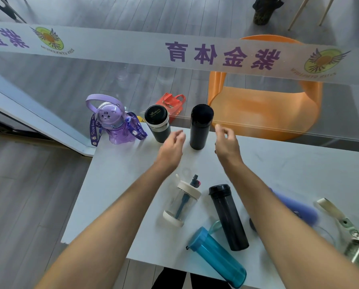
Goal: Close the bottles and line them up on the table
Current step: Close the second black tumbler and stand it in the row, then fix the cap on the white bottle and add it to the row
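Observation:
Three capped bottles stand in a row at the table's far edge: a purple cat-faced bottle (113, 124), a short dark bottle (158, 124) and a tall black bottle (201, 126). My left hand (172, 146) and my right hand (226, 142) hover on either side of the tall black bottle, fingers apart, holding nothing. Lying on the white table (111, 184) nearer me are a clear bottle with a cream lid (182, 203), a dark grey bottle (228, 217), a teal bottle (216, 255), a purple bottle (295, 207) partly behind my right arm, and a glass bottle with a strap (358, 249).
A glass wall with a printed banner (216, 55) rises just behind the table's far edge. Beyond it stand an orange chair (266, 105) and a red bag (171, 105). The table's left edge drops to grey floor (28, 195).

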